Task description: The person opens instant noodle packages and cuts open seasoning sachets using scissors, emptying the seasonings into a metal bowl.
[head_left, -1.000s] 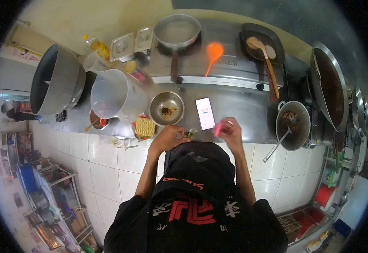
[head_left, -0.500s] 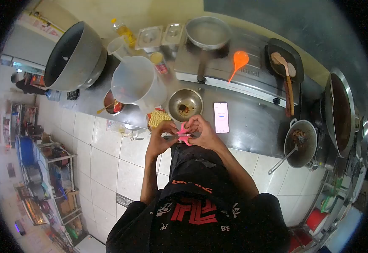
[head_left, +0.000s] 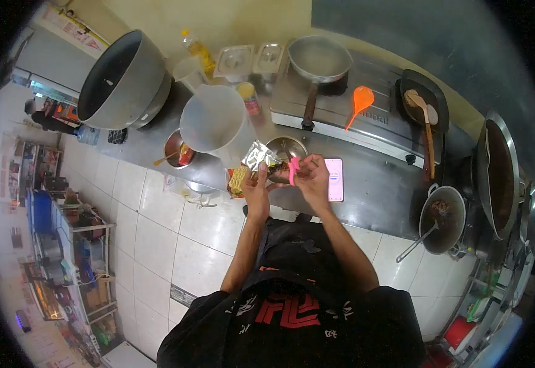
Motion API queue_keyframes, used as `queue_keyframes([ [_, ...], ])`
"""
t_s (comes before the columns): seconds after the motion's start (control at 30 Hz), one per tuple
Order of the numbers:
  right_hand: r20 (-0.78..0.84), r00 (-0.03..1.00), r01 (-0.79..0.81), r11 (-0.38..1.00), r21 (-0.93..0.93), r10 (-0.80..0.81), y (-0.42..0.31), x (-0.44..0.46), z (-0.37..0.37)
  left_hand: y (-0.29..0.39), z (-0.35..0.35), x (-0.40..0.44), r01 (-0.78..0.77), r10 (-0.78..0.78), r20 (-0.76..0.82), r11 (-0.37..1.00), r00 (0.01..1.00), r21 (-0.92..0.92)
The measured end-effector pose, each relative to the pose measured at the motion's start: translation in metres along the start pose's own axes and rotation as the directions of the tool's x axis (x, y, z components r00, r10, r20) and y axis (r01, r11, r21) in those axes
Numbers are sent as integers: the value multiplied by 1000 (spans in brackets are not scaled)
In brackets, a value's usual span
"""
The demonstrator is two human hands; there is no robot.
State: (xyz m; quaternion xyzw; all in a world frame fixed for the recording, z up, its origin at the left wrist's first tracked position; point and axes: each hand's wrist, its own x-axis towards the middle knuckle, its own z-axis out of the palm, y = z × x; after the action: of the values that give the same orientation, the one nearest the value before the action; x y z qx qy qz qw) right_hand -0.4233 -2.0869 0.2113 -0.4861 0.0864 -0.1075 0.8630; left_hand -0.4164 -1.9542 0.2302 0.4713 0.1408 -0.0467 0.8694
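Note:
My left hand [head_left: 257,196] is closed on a silver foil sachet [head_left: 257,154], held up at the near side of a metal bowl [head_left: 302,145]. Pink-handled scissors [head_left: 294,171] are in my right hand [head_left: 314,179], close beside the sachet. Whether the blades touch the foil I cannot tell. Dark sauce-like contents show in the bowl, partly covered by my hands and the sachet. A block of dry noodles [head_left: 237,179] lies on its wrapper just left of my left hand. Right of my right hand, a phone [head_left: 336,184] with its screen lit lies on the counter.
A large translucent jug [head_left: 213,119] stands behind the noodles, with a small red-stained bowl [head_left: 173,146] to its left. At the back, a pan [head_left: 321,58] sits on the stove [head_left: 365,122] near an orange ladle [head_left: 363,98]. A wok [head_left: 442,221] is at the right.
Both hands have moved forward and right, towards the bowl. The silver sachet now shows plainly above my left hand, and the scissors have turned. The whole view has shifted slightly.

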Motion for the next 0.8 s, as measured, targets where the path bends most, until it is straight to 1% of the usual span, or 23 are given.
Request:
queue_keyframes([
  [0.03, 116, 991, -47, 981, -187, 69, 4, 3, -20, 4, -1, 1, -66, 65, 5, 991, 998, 114],
  [0.07, 213, 964, -69, 926, -371, 158, 7, 5, -39, 7, -2, 2, -129, 128, 19, 965, 992, 227],
  [0.1, 291, 939, -29, 889, -456, 181, 8, 5, -53, 6, -2, 3, -172, 172, 20, 961, 985, 217],
  [0.13, 280, 944, -31, 894, -448, 173, 3, 4, -61, 4, -4, 5, -169, 166, 32, 959, 986, 228],
  [0.17, 320, 889, -121, 841, -528, 328, -1, 2, -70, 1, -7, 8, -206, 200, 50, 942, 979, 266],
  [0.2, 342, 810, -196, 770, -607, 477, -9, 1, -71, -1, -9, 9, -242, 232, 70, 922, 970, 302],
  [0.23, 386, 790, -209, 801, -561, 477, -21, -1, -66, -4, -9, 10, -238, 222, 85, 921, 971, 309],
  [0.27, 374, 800, -212, 805, -554, 468, -20, -2, -67, -8, -10, 9, -256, 244, 78, 918, 967, 304],
  [0.33, 404, 738, -264, 783, -564, 540, -21, 1, -67, -14, -10, 11, -273, 259, 87, 914, 962, 300],
  [0.37, 396, 748, -264, 786, -559, 533, -21, 3, -67, -18, -11, 11, -271, 252, 101, 918, 962, 291],
  [0.43, 352, 745, -197, 690, -696, 567, -30, 6, -62, -24, -13, 12, -268, 244, 119, 921, 962, 282],
  [0.47, 350, 748, -198, 692, -694, 565, -32, 6, -63, -27, -15, 12, -268, 240, 130, 915, 962, 301],
  [0.53, 359, 723, -275, 723, -634, 590, -34, 6, -62, -26, -14, 9, -268, 235, 138, 907, 962, 323],
  [0.6, 358, 721, -274, 718, -639, 594, -38, 7, -63, -26, -11, 4, -208, 168, 154, 931, 974, 301],
  [0.67, 354, 719, -273, 711, -648, 598, -40, 8, -65, -28, -10, 3, -213, 173, 149, 925, 974, 315],
  [0.73, 384, 691, -221, 685, -694, 612, -40, 7, -67, -33, -15, 5, -211, 181, 139, 946, 974, 246],
  [0.8, 397, 678, -223, 688, -691, 619, -38, 7, -70, -36, -18, 6, -219, 189, 142, 946, 972, 238],
])
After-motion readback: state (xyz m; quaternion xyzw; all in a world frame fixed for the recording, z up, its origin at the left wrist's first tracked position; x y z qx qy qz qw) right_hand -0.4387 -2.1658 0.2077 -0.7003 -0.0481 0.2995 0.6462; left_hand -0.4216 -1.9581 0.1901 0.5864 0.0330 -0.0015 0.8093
